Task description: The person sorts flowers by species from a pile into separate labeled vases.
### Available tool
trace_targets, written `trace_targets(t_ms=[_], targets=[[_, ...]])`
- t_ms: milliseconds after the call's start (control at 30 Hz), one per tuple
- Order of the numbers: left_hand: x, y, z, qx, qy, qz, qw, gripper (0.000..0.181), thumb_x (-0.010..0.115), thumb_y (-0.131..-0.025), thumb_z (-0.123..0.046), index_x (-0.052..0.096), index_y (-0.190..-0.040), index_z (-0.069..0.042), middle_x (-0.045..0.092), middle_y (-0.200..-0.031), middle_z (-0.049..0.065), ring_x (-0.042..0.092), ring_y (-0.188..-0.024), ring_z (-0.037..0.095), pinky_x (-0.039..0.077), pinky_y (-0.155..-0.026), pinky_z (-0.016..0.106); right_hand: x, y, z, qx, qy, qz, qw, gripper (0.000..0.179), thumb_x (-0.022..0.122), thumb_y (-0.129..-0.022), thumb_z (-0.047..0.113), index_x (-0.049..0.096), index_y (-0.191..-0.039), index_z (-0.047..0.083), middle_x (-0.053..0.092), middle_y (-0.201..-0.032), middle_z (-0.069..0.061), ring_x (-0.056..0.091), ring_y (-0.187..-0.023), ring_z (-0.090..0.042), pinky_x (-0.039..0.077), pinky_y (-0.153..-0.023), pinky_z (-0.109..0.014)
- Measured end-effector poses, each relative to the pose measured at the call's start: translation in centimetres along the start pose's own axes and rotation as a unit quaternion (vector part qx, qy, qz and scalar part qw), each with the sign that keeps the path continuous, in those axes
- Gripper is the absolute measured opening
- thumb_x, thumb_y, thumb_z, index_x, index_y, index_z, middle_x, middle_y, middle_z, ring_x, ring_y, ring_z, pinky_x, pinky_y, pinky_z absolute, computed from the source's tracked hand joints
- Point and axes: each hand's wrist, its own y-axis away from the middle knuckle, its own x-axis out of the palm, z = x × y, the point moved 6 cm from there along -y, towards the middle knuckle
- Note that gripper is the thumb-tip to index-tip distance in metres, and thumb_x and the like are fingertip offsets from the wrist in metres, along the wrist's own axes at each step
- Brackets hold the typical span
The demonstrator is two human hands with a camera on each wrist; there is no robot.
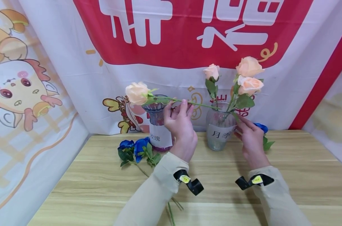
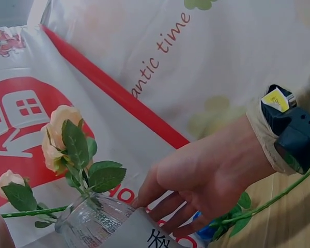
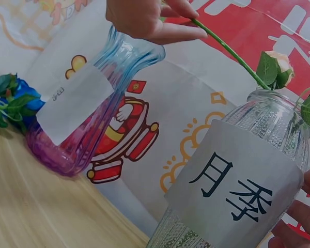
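Observation:
My left hand [image 1: 180, 108] pinches the green stem [image 1: 200, 104] of a peach rose [image 1: 137, 93] and holds it level, bloom to the left. The stem's cut end points at the mouth of a clear glass vase [image 1: 218, 133] with a white label. That vase holds three peach roses [image 1: 248, 75]. My right hand [image 1: 241, 125] holds the vase by its right side, fingers against the glass. The left wrist view shows this right hand [image 2: 168, 206] on the vase [image 2: 90, 225]. The right wrist view shows the left hand [image 3: 160, 23] with the stem [image 3: 227, 51] above a purple vase [image 3: 88, 103].
The purple labelled vase [image 1: 158, 125] stands left of the clear one, just behind my left hand. Blue flowers [image 1: 135, 150] lie on the wooden table [image 1: 103, 182] at the left, and another blue flower [image 1: 262, 127] lies behind my right hand. Printed banners close off the back and sides.

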Motion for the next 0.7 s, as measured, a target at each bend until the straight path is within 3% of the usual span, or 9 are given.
trace_targets(t_ms=[333,533,700], targets=[[1.3,-0.5,1.6,0.011,-0.019,0.014,0.9997,0.026,0.077,-0.092,0.003,0.069,-0.115,-0.008,0.074,-0.087,0.007,0.076,-0.081,0.025,0.065,-0.09,0.051,0.0,-0.1,0.0,0.004,-0.003,0.001,1.0,0.042,0.057,-0.11,0.029,0.058,-0.152,0.028,0.047,-0.165,0.002,0.061,-0.121,-0.007,0.049,-0.106,-0.03],[1.6,-0.6,2.5,0.007,-0.045,0.007,0.9989,0.028,0.078,-0.092,0.001,0.071,-0.118,-0.008,0.073,-0.084,0.004,0.073,-0.071,0.015,0.067,-0.081,0.038,0.1,0.0,0.0,0.003,-0.01,0.005,0.9999,0.042,0.057,-0.111,0.027,0.057,-0.153,0.027,0.047,-0.164,0.003,0.06,-0.122,-0.008,0.048,-0.106,-0.031],[1.8,-0.6,3.4,-0.005,-0.081,-0.002,0.9967,0.03,0.079,-0.092,-0.001,0.072,-0.12,-0.009,0.072,-0.09,0.004,0.073,-0.074,0.014,0.066,-0.079,0.032,0.1,0.0,0.0,-0.002,-0.019,0.004,0.9998,0.044,0.061,-0.109,0.027,0.057,-0.153,0.025,0.052,-0.158,0.004,0.062,-0.117,-0.006,0.053,-0.098,-0.025]])
